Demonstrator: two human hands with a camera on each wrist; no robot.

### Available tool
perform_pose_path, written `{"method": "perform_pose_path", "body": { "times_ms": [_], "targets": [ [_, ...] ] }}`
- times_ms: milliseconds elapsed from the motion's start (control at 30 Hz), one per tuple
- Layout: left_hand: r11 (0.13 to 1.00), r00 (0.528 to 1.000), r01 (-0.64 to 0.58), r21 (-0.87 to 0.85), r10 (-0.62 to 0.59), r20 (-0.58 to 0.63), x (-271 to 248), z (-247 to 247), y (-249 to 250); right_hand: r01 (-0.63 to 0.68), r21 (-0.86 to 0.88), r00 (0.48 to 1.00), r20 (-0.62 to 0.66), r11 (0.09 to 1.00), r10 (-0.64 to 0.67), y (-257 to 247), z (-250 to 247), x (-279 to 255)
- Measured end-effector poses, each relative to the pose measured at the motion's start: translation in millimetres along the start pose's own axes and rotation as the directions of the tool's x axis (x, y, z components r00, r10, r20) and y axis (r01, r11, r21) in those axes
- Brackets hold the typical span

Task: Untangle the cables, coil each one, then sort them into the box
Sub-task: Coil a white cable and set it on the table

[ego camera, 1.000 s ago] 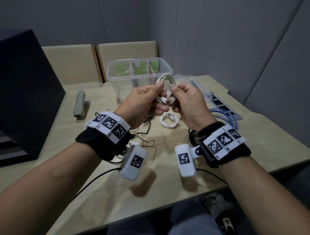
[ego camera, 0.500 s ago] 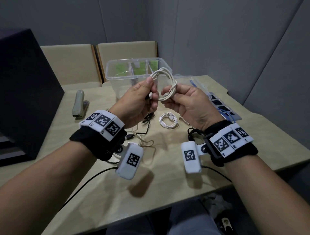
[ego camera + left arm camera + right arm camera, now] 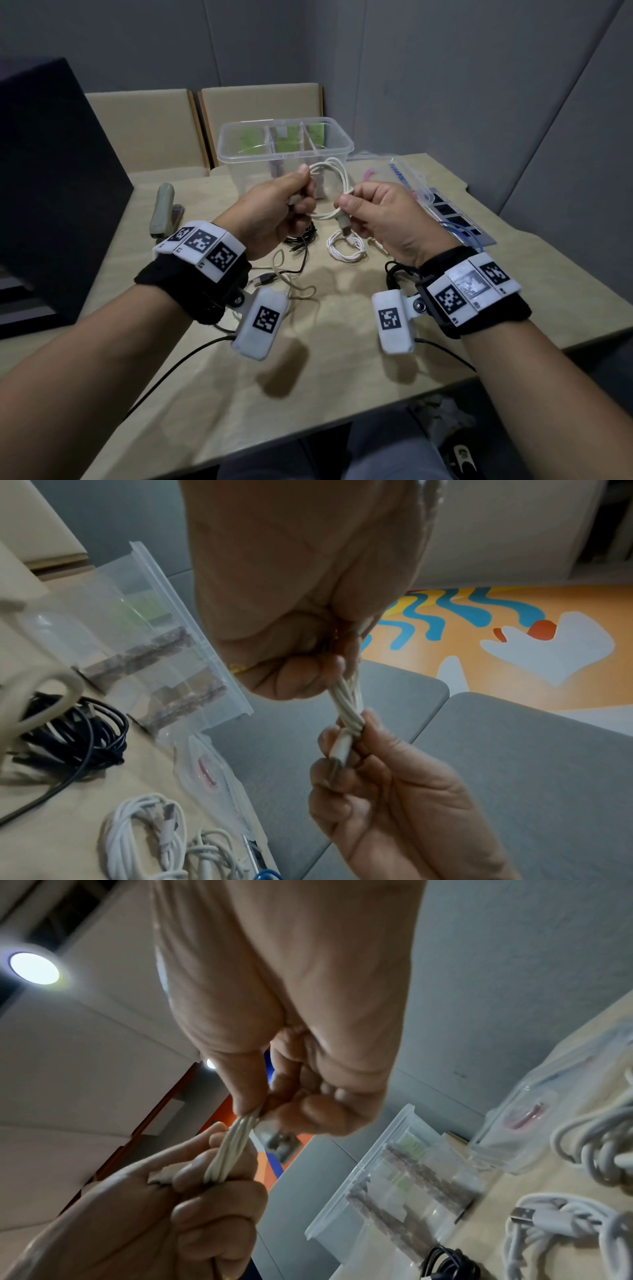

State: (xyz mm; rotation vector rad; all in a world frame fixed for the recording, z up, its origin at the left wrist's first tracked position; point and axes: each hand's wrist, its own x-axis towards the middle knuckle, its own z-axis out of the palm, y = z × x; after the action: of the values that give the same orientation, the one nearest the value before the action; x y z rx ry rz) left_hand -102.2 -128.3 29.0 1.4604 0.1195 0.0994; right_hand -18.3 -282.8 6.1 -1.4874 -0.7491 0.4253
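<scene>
Above the table I hold a white cable [image 3: 337, 174] coiled into a loop between both hands. My left hand [image 3: 303, 193] grips one side of the bundle [image 3: 346, 704] in a fist. My right hand [image 3: 346, 209] pinches the other side together with the USB plug [image 3: 343, 224], which points down. The strands [image 3: 232, 1148] run tight between the two hands. Just behind the loop stands the clear divided box [image 3: 239, 161]. On the table below lie a coiled white cable [image 3: 346, 246], a black cable [image 3: 303, 236], a loose beige cable [image 3: 294, 274] and a blue cable [image 3: 462, 236].
A beige stapler [image 3: 162, 212] lies at the left, beside a big dark block [image 3: 51, 192]. The clear lid [image 3: 409, 178] and a grey card with dark squares [image 3: 452, 216] lie right of the box. Two chair backs [image 3: 260, 109] stand behind the table.
The hands have drawn slightly apart and the loop has turned. My right hand now pinches the plug end against the bundle, and my left hand's grip has shifted along the coil.
</scene>
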Motion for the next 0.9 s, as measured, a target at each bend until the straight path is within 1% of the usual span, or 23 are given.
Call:
{"method": "perform_pose_path", "body": {
  "times_ms": [67, 133, 200, 267, 333, 400, 467, 533, 633, 700, 733, 800, 900],
  "targets": [
    [1.000, 0.999, 0.006, 0.026, -0.007, 0.035, -2, 1, -2, -0.019, -0.040, 0.999, -0.027, 0.999, 0.018, 3, 1, 1],
    [0.997, 0.999, -0.007, 0.072, 0.003, 0.055, -2, 3, -4, -0.043, -0.015, 0.999, -0.034, 0.999, 0.042, 4, 2, 1],
    [0.988, 0.999, -0.015, 0.156, 0.011, 0.031, -1, 3, -7, -0.062, 0.019, 0.997, -0.038, 0.998, 0.063, 4, 3, 1],
    [0.966, 1.000, -0.019, 0.257, 0.024, -0.014, 0, 3, -8, -0.059, 0.001, 0.997, -0.046, 0.998, 0.059, 2, 5, 0],
    [0.939, 0.999, -0.023, 0.342, 0.032, -0.019, 0, 2, -8, -0.045, -0.019, 0.998, -0.035, 0.999, 0.044, 1, 4, 0],
    [0.927, 1.000, -0.023, 0.375, 0.026, -0.004, -1, 0, -9, -0.042, -0.029, 0.998, -0.038, 0.999, 0.041, 3, 1, 1],
    [0.939, 1.000, -0.022, 0.344, 0.017, 0.018, -1, -3, -11, -0.053, -0.019, 0.996, -0.071, 0.998, 0.051, 4, -2, 2],
    [0.960, 1.000, -0.016, 0.281, 0.016, 0.002, -1, -6, -13, -0.064, 0.037, 0.991, -0.114, 0.997, 0.067, 4, -4, 2],
    [0.988, 0.990, 0.002, 0.155, 0.019, -0.136, 1, -4, -14, -0.046, 0.123, 0.986, -0.156, 0.991, 0.065, 3, -2, 4],
    [0.996, 0.978, 0.049, 0.068, -0.034, -0.205, 1, -3, -15, -0.026, 0.158, 0.982, -0.183, 0.987, 0.055, 2, 1, 5],
    [0.996, 0.974, 0.086, 0.019, -0.080, -0.213, 2, -3, -15, -0.019, 0.169, 0.979, -0.197, 0.985, 0.052, 2, 2, 6],
    [0.987, 0.965, 0.148, -0.060, -0.157, -0.209, 2, -2, -16, -0.009, 0.191, 0.975, -0.217, 0.981, 0.051, 1, 3, 7],
    [0.976, 0.956, 0.206, -0.073, -0.217, -0.197, 1, -2, -17, -0.003, 0.200, 0.972, -0.229, 0.980, 0.050, 1, 5, 8]
  ]
}}
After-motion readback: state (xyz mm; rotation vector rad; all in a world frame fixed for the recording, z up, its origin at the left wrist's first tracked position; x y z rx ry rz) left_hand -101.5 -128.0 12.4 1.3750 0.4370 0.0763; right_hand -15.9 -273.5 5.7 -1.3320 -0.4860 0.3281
